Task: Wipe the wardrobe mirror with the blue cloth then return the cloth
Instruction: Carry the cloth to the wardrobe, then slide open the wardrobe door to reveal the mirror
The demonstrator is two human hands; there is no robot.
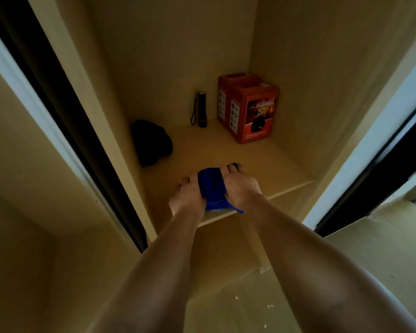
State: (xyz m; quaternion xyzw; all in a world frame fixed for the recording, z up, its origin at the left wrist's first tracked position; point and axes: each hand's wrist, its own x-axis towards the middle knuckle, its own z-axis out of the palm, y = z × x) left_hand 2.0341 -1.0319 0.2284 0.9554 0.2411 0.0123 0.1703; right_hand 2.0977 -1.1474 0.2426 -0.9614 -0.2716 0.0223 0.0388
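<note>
Both bare forearms extended forward, converging. Left hand (187, 197) and right hand (241, 186) palms down, fingers curled, close together, gripping.

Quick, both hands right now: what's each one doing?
Left hand: closed on the blue cloth, at the shelf front.
Right hand: closed on the same cloth's other side.

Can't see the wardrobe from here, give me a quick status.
Left hand and right hand both on blue cloth, front of shelf. Flashlight, red boxes behind, clear.
</note>
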